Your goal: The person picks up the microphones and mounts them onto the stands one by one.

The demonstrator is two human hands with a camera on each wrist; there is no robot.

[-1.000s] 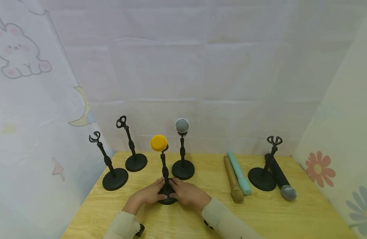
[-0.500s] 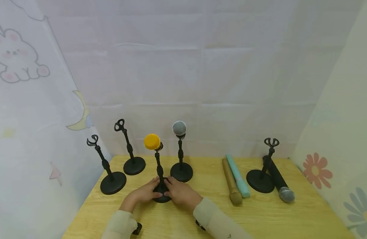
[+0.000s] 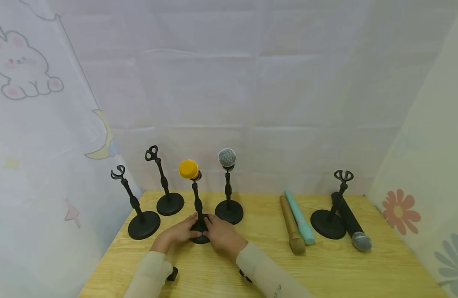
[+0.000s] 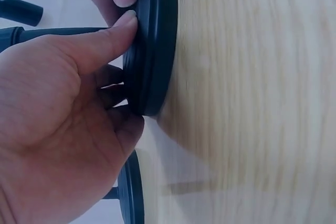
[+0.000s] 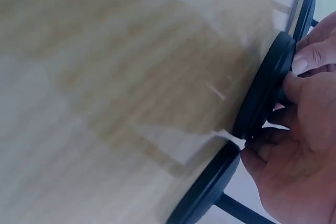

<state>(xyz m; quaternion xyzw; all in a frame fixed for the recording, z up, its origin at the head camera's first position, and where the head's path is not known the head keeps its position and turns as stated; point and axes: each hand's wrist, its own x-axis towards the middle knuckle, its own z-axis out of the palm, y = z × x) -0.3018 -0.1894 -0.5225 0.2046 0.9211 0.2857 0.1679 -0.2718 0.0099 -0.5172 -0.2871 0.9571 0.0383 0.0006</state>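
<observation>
A black microphone stand [image 3: 197, 205] carries a yellow-headed microphone [image 3: 188, 169], its head facing forward to the left. My left hand [image 3: 179, 231] grips the left side of its round base [image 4: 156, 51], with the thumb on top and the fingers curled at the edge. From the other side, my right hand [image 3: 223, 235] holds the same base in a like grip, as the right wrist view shows. The two thumbs lie close together near the front of the base. Just behind and right stands another stand [image 3: 228, 212] with a silver-headed microphone [image 3: 227, 157].
Two bare stands, the nearer one [image 3: 144, 224] and the farther one [image 3: 170, 203], are on the left. Right of centre lie a gold microphone [image 3: 291, 225] and a turquoise one [image 3: 300, 219]. Farther right, a black microphone [image 3: 349, 219] lies behind a bare stand [image 3: 327, 224].
Both hands have shifted the stand with the yellow-headed microphone left and a little away from me across the table. Their hold on the base stays the same; the other stands have not moved.
</observation>
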